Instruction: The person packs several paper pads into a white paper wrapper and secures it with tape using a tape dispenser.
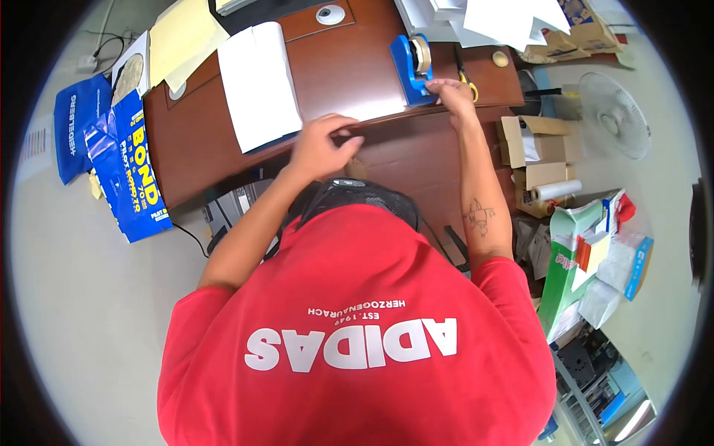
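Note:
My right hand [452, 97] is at the blue tape dispenser [405, 70], its fingers pinched together at the dispenser's front end; whatever lies between them is too small to make out. A roll of tape [421, 56] sits in the dispenser. My left hand [323, 145] is over the desk's front edge with thumb and fingers apart and nothing visible between them. Just left of that hand, a stack of white paper [260, 85] lies on the brown desk [342, 67]. Yellow-handled scissors [468, 82] lie right of the dispenser, partly behind my right hand.
Yellowish sheets [186, 37] lie at the back left, above a blue and yellow BOND wrapper [137, 171]. White papers [498, 18] are piled at the back right. Open cardboard boxes [547, 141] and a fan [613, 115] stand right of the desk.

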`<state>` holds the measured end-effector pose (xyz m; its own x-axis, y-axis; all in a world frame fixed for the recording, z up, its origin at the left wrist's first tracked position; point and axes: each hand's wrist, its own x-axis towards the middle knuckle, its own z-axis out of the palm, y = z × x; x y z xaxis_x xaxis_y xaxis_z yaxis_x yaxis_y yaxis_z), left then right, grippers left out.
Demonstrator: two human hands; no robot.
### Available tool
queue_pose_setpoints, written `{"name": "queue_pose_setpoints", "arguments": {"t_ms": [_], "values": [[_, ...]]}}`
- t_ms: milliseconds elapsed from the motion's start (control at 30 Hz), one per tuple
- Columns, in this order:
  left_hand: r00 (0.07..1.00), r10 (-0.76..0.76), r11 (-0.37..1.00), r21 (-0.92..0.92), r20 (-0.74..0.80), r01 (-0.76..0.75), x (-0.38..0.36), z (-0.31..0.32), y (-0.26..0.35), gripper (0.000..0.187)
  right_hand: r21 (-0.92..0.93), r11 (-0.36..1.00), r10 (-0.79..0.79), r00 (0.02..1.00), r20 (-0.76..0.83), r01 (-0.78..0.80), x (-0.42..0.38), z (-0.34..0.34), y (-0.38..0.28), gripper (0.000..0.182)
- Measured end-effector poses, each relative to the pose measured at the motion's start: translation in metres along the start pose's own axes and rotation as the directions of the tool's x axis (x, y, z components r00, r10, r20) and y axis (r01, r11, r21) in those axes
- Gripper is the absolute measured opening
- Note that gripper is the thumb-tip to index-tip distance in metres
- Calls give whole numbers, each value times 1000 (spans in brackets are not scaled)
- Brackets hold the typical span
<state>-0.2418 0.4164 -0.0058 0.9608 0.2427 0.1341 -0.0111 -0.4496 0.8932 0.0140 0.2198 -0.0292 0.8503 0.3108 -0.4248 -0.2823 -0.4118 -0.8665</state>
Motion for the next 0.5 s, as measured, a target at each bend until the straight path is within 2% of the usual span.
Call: {"name": "queue_pose_setpoints", "arguments": {"t_ms": [33,67,100,133,167,200,233,267,300,333,367,433,467,500], "values": [[935,-295,923,-194,199,332,19,24,-6,30,-5,1000,-4,1000,0,4,0,-3,-1,20],[873,-350,851,-273,341,448,37,46,-17,36,-9,1000,7,1000,14,-7,1,-5,-4,23],[824,-402,745,-380,399,548,51,60,-4,41,-13,1000,15,999,30,-14,2,-5,-9,25],[768,-440,614,-469,465,635,64,73,10,46,-19,1000,8,999,34,-7,-8,-3,-19,25],[731,-450,473,-557,514,683,76,87,13,58,87,996,-8,997,-71,14,-30,0,-36,18],[724,-469,356,-642,506,679,87,101,11,56,191,981,-9,984,-176,43,-49,1,-45,12],[713,-488,231,-712,504,663,95,110,13,54,189,981,-11,984,-175,44,-58,0,-38,12],[712,-486,231,-711,507,664,100,117,14,54,205,978,15,977,-214,30,-67,-1,-30,15],[714,-554,212,-756,429,619,106,121,19,54,221,975,42,966,-255,16,-79,-3,-21,18],[706,-617,200,-798,349,569,110,124,23,54,251,968,80,967,-243,-17,-98,-4,-14,21],[708,-612,199,-797,352,570,112,128,25,54,278,959,117,966,-229,-51,-116,-3,-7,25],[704,-660,315,-755,261,575,113,136,26,51,331,935,202,956,-213,-124,-131,0,15,27],[689,-683,307,-760,244,573,115,140,26,43,359,925,218,949,-227,-126,-135,2,24,22],[688,-683,309,-756,247,578,115,143,22,43,365,922,222,948,-229,-128,-137,3,30,22]]}}
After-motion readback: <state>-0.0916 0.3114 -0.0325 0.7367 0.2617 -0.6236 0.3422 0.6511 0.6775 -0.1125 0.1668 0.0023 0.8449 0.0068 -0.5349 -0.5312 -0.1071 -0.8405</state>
